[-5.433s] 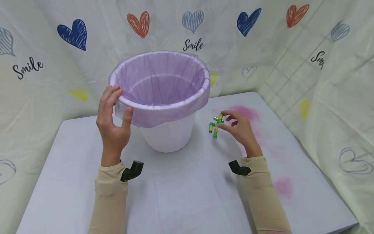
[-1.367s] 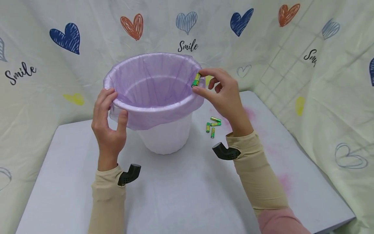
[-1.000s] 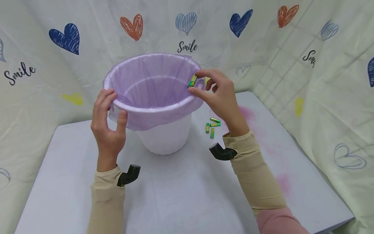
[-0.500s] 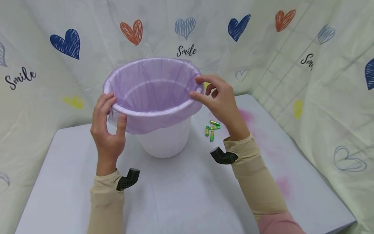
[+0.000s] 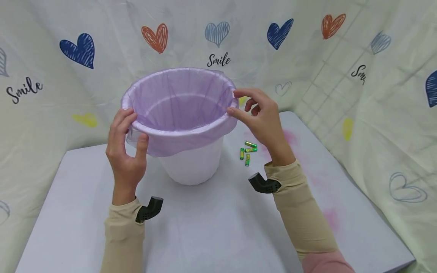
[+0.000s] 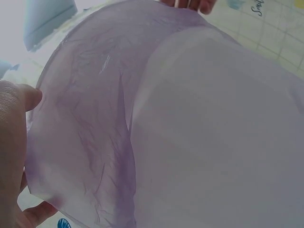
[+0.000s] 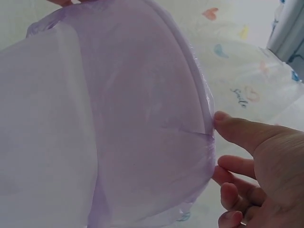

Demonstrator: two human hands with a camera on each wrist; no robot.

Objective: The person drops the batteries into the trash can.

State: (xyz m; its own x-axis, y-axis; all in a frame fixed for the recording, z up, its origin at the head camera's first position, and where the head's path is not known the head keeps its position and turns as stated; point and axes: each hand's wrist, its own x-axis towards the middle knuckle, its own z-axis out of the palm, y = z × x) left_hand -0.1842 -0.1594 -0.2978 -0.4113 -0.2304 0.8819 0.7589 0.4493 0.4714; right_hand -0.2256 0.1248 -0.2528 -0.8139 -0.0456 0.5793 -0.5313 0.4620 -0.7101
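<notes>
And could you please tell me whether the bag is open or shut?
Open: the bag is spread inside the bin, its edge folded down over the outside.

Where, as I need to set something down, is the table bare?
The tabletop is bare between the sleeves, in front of the wastebasket, and left of the left sleeve. It's crowded right of the wastebasket, with four batteries and the right hand.

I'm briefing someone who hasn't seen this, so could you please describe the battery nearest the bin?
On the table stands a white bin lined with a purple bag. Just right of its base in the head view lie four green-and-yellow batteries. The leftmost battery is yours: no other lies between it and the bin.
</notes>
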